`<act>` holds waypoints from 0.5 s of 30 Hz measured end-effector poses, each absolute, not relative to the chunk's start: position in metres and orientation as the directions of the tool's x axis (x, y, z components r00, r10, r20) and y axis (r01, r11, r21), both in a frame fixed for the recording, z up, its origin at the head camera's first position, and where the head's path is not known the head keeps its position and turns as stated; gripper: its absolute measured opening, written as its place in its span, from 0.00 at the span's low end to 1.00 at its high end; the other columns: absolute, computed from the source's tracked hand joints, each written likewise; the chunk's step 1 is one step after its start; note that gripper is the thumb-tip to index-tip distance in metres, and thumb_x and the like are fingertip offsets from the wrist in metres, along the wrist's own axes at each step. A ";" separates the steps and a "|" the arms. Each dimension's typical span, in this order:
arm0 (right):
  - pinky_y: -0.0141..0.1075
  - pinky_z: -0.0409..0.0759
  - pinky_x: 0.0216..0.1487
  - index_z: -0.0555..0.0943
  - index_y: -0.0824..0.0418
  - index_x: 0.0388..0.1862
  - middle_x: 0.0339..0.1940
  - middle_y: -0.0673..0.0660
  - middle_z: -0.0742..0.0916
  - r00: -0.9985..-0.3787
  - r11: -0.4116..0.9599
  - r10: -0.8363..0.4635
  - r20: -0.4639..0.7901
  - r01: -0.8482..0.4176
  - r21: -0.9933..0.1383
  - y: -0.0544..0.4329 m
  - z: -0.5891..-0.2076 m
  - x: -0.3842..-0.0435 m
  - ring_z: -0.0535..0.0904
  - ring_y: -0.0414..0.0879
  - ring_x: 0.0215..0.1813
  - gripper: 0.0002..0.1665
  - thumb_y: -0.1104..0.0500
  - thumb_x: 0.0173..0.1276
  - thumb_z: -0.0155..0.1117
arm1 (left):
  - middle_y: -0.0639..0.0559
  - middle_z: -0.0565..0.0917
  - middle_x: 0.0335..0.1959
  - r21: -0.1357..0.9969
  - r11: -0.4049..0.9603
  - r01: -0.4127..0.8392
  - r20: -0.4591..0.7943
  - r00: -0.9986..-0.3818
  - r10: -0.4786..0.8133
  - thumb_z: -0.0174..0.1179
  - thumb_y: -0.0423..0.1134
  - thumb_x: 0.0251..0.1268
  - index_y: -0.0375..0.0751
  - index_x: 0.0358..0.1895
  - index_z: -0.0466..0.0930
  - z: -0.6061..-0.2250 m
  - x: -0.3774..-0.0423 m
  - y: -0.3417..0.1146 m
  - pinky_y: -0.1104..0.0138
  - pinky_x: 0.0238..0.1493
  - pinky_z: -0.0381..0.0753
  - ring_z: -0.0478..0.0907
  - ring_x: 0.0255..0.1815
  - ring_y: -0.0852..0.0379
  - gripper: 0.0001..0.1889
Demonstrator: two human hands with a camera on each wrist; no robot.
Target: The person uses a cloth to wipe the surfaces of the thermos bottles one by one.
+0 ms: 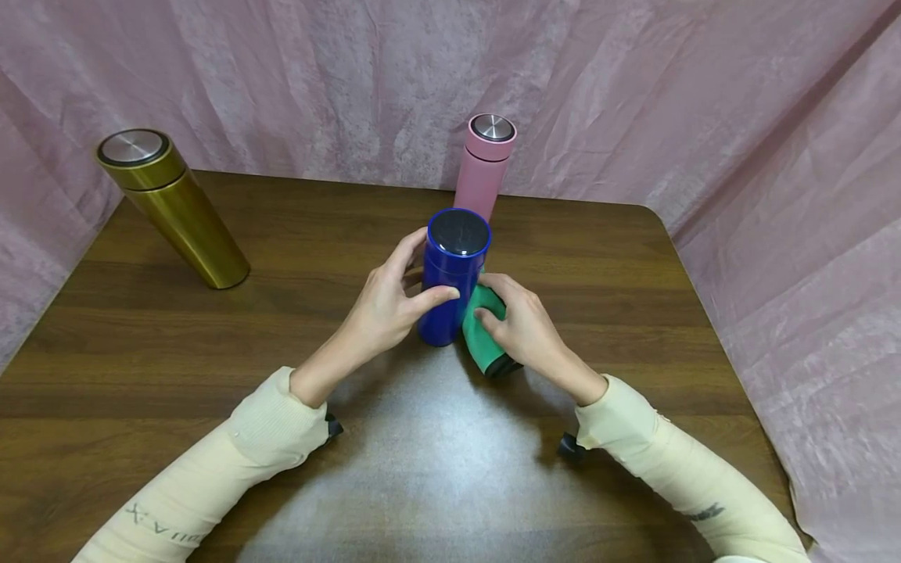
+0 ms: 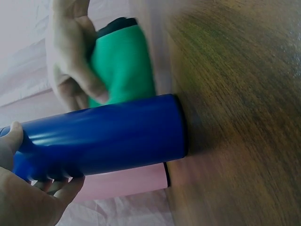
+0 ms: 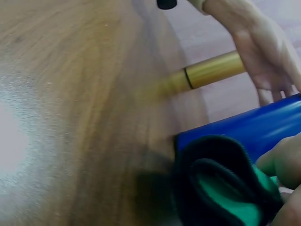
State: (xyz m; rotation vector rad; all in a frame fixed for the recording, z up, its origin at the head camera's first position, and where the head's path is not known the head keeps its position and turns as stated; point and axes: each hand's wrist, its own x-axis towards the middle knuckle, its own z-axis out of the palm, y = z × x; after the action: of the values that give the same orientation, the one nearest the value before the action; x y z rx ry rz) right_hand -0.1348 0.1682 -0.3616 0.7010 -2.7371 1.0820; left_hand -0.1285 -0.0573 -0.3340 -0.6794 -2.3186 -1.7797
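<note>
A blue flask [image 1: 450, 274] with a dark round lid top stands in the middle of the table. My left hand [image 1: 383, 309] grips its upper part, thumb across the front and fingers round the far side. In my right hand [image 1: 524, 320] is a folded green cloth [image 1: 482, 332] with a black edge, pinched between thumb and fingers and held against the flask's right side. The left wrist view shows the cloth [image 2: 124, 63] right beside the flask [image 2: 108, 136]. From the right wrist, the cloth's black hem [image 3: 211, 146] overlaps the flask's lower end.
Behind the blue flask stands a pink flask [image 1: 482, 176], partly hidden by it. A gold flask [image 1: 186, 219] stands at the far left of the wooden table [image 1: 338, 485]. Pink curtains [image 1: 296, 86] hang along the back and right sides.
</note>
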 end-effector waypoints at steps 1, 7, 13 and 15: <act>0.52 0.78 0.62 0.79 0.67 0.66 0.61 0.64 0.84 -0.891 0.654 -0.380 0.247 -0.448 -0.610 0.167 -0.364 -0.135 0.81 0.57 0.60 0.28 0.69 0.66 0.71 | 0.38 0.78 0.67 0.880 0.198 0.432 0.376 -0.888 0.265 0.73 0.33 0.64 0.37 0.77 0.62 -0.334 -0.129 -0.057 0.53 0.65 0.78 0.77 0.67 0.48 0.41; 0.54 0.77 0.64 0.77 0.68 0.68 0.64 0.65 0.83 -0.898 0.700 -0.404 0.172 -0.424 -0.575 0.165 -0.367 -0.134 0.80 0.60 0.63 0.30 0.66 0.68 0.69 | 0.39 0.79 0.66 0.875 0.203 0.439 0.381 -0.884 0.271 0.73 0.33 0.64 0.38 0.77 0.62 -0.332 -0.128 -0.057 0.53 0.65 0.79 0.77 0.66 0.48 0.41; 0.54 0.76 0.66 0.76 0.65 0.71 0.66 0.65 0.82 -0.926 0.723 -0.367 0.093 -0.346 -0.598 0.166 -0.365 -0.138 0.79 0.59 0.65 0.31 0.64 0.70 0.69 | 0.38 0.78 0.66 0.878 0.195 0.437 0.378 -0.883 0.278 0.73 0.32 0.63 0.36 0.77 0.61 -0.329 -0.128 -0.059 0.52 0.64 0.80 0.77 0.66 0.47 0.41; 0.54 0.77 0.64 0.78 0.63 0.69 0.64 0.65 0.83 -0.933 0.714 -0.347 0.090 -0.326 -0.619 0.168 -0.366 -0.140 0.80 0.59 0.63 0.29 0.66 0.69 0.69 | 0.38 0.78 0.66 0.883 0.189 0.429 0.370 -0.885 0.283 0.73 0.32 0.63 0.36 0.77 0.61 -0.329 -0.129 -0.060 0.52 0.64 0.80 0.77 0.66 0.47 0.41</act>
State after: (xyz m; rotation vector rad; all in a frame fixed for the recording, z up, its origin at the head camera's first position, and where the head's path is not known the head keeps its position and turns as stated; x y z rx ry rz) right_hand -0.1398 0.1678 -0.3661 0.5768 -2.9388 1.0519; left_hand -0.1291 -0.0597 -0.3288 -0.7006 -2.3241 -1.7938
